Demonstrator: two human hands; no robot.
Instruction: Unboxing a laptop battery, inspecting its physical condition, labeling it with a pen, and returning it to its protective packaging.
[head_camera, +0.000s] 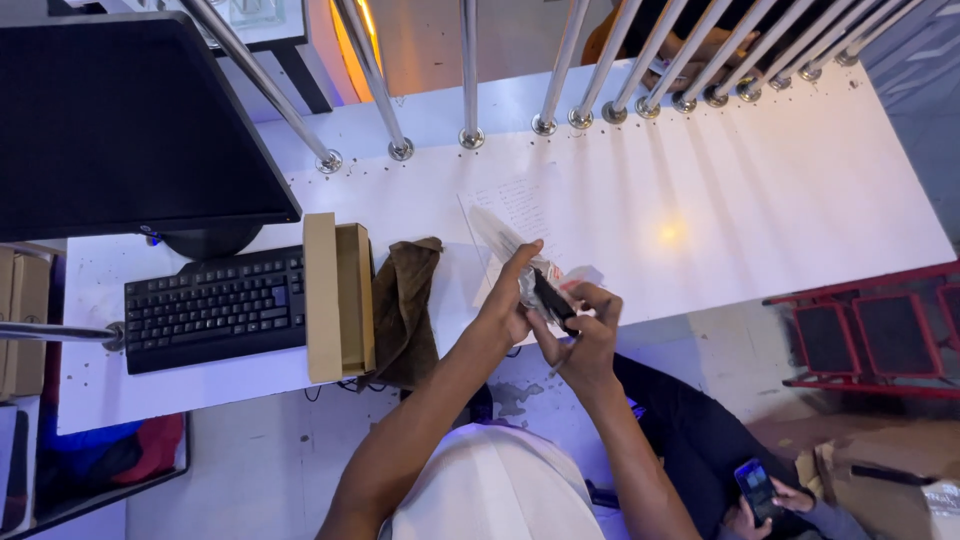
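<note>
My left hand (508, 300) pinches a clear plastic bag (522, 268) at the near edge of the white counter (760, 190). My right hand (588, 335) grips a small black oblong object (551, 296) that pokes up into the bag. Both hands meet over the counter's front edge. Under the bag lies a sheet of paper (515, 205) with handwriting. Something small and red-and-white (575, 278) shows beside the bag; I cannot tell what it is.
Left of my hands lie a brown cloth (405, 305), an open cardboard box (338, 295), a black keyboard (215, 308) and a dark monitor (130, 125). Chrome railing bars (470, 70) rise along the far edge. Another person's hands hold a phone (757, 488) at lower right. Red frames (870, 335) stand right.
</note>
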